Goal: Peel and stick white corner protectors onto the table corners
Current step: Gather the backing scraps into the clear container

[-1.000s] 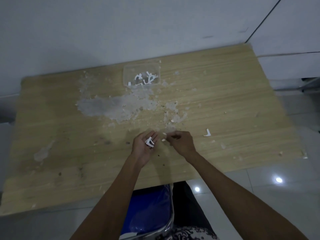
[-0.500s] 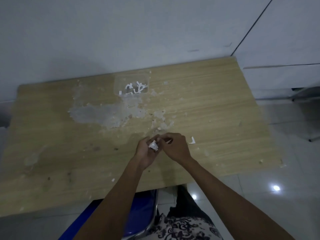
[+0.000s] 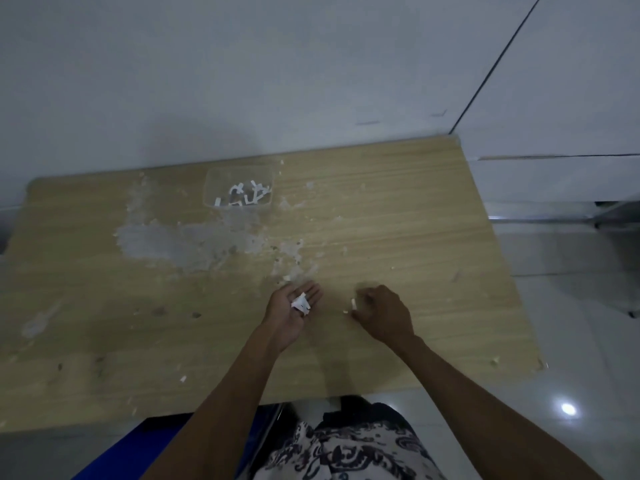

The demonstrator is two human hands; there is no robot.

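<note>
Left hand [image 3: 291, 311] cradling white corner protector [image 3: 301, 303]; right hand [image 3: 382, 313] curled, apart.

no text, label, brand, number or sign is showing legibly anywhere in this view. the black-and-white patterned fabric [image 3: 349, 452] at the bottom edge is carrying only swirling ornament, not letters, and the small white pieces inside the clear plastic container [image 3: 239, 194] on the light wood-grain table [image 3: 398, 216] are appearing blank and too small to read.
</note>
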